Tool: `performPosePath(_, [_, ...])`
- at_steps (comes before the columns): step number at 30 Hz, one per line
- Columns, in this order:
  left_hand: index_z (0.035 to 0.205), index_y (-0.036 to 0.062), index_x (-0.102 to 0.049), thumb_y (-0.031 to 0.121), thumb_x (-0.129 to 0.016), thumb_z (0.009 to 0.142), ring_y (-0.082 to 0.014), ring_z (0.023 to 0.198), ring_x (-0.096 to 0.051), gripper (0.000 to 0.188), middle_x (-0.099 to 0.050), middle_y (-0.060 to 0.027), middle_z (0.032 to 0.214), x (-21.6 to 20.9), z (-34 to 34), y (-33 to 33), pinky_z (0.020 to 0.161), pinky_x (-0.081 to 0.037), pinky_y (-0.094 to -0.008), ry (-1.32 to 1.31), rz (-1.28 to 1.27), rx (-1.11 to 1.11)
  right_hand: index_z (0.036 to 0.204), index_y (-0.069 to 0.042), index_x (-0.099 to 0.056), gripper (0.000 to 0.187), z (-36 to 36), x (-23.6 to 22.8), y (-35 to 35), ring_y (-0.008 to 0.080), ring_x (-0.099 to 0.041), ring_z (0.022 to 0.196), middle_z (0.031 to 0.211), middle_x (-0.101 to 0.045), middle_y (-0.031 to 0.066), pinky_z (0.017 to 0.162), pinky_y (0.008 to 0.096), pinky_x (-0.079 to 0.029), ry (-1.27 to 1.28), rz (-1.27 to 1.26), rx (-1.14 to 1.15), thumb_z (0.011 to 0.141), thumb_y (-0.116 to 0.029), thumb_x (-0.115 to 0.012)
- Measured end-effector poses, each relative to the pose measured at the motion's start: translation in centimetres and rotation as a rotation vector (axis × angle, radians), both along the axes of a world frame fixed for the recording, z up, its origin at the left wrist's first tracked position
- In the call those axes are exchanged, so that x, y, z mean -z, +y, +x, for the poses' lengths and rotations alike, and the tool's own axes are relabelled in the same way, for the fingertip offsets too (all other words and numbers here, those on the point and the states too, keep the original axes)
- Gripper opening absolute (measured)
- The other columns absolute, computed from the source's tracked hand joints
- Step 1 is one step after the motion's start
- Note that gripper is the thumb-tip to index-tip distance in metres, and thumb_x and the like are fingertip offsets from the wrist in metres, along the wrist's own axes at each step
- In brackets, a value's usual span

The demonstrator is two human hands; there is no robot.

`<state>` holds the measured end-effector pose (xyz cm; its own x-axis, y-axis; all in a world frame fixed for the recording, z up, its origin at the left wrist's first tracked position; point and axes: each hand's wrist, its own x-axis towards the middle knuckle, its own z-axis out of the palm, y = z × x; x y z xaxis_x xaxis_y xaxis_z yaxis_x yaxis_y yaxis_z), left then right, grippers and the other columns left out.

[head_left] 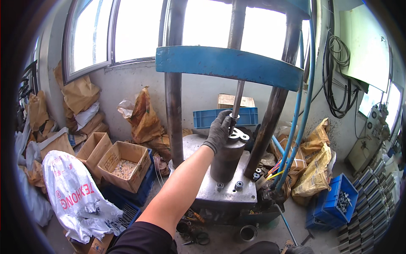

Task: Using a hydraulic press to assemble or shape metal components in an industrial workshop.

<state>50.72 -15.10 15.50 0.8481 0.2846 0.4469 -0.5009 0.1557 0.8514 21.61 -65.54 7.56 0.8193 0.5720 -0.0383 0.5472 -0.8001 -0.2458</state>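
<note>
My left hand (219,132), in a dark grey glove, reaches in between the posts of a blue press. Its fingers close round the lower end of a metal rod (238,98), where a pale ring (234,116) shows. Just beneath stands a dark steel cylinder (227,163) on the press plate, with white ring-shaped pieces (239,134) on top. At the bottom edge my right hand (299,249), also dark-gloved and mostly cut off, is at the end of a long lever (285,222); its fingers barely show.
The blue crossbeam (228,63) spans above my hand, between thick posts (174,114). Small bushings (239,185) sit on the plate's front. Left are cardboard boxes (124,165) and a white sack (80,199); right are blue hoses (296,139), a blue bin (338,199) and stacked metal bars (368,211).
</note>
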Motion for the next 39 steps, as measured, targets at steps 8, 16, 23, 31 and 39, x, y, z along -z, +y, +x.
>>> performPosePath(8, [0.136, 0.0096, -0.062, 0.022, -0.055, 0.11, -0.0107, 0.101, -0.065, 0.03, -0.07, -0.004, 0.111, 0.2, 0.1, 0.1, 0.083, -0.057, -0.0273, -0.011, 0.107, -0.065, 0.112, -0.011, -0.078, 0.024, 1.1, -3.6, 2.5, 0.0386, -0.074, 0.092, 0.1, -0.076, 0.0181, 0.079, 0.0459, -0.059, 0.11, 0.015, 0.178, 0.09, -0.02, -0.071])
performPosePath(16, [0.133, 0.0065, -0.063, 0.022, -0.057, 0.109, -0.0112, 0.097, -0.064, 0.029, -0.069, -0.0051, 0.108, -0.2, -0.4, 0.0, 0.079, -0.057, -0.0271, 0.012, 0.164, -0.037, 0.102, -0.012, -0.079, 0.016, 0.2, -3.2, 2.6, 0.0386, -0.073, 0.082, 0.09, -0.075, 0.0196, 0.072, 0.0451, -0.058, 0.022, -0.131, 0.148, 0.089, -0.016, -0.07])
performPosePath(23, [0.133, 0.0056, -0.063, 0.019, -0.059, 0.109, -0.0068, 0.075, -0.054, 0.028, -0.063, 0.0012, 0.091, 0.6, 0.7, 0.3, 0.067, -0.049, -0.0248, -0.063, 0.186, -0.105, 0.094, -0.011, -0.076, 0.01, -0.4, -0.7, 1.4, 0.0398, -0.072, 0.078, 0.085, -0.073, 0.019, 0.067, 0.0466, -0.057, -0.045, 0.028, 0.048, 0.089, -0.017, -0.071])
performPosePath(31, [0.124, 0.0049, -0.066, 0.012, -0.061, 0.102, -0.0087, 0.081, -0.057, 0.023, -0.064, 0.0006, 0.094, 0.6, 0.5, 0.3, 0.073, -0.051, -0.025, -0.004, 0.23, -0.105, 0.104, -0.012, -0.078, 0.018, 0.6, -2.5, 2.6, 0.0396, -0.073, 0.083, 0.09, -0.075, 0.0186, 0.072, 0.0462, -0.058, 0.032, 0.005, 0.131, 0.09, -0.023, -0.072])
performPosePath(39, [0.117, 0.0055, -0.068, 0.009, -0.059, 0.101, -0.0094, 0.081, -0.058, 0.019, -0.064, -0.0009, 0.093, -0.2, -0.5, 0.0, 0.073, -0.051, -0.0254, 0.048, 0.223, -0.099, 0.115, -0.011, -0.078, 0.028, 1.2, -3.6, 2.4, 0.0367, -0.075, 0.088, 0.099, -0.078, 0.0165, 0.08, 0.0443, -0.06, -0.134, 0.01, 0.106, 0.09, -0.022, -0.073])
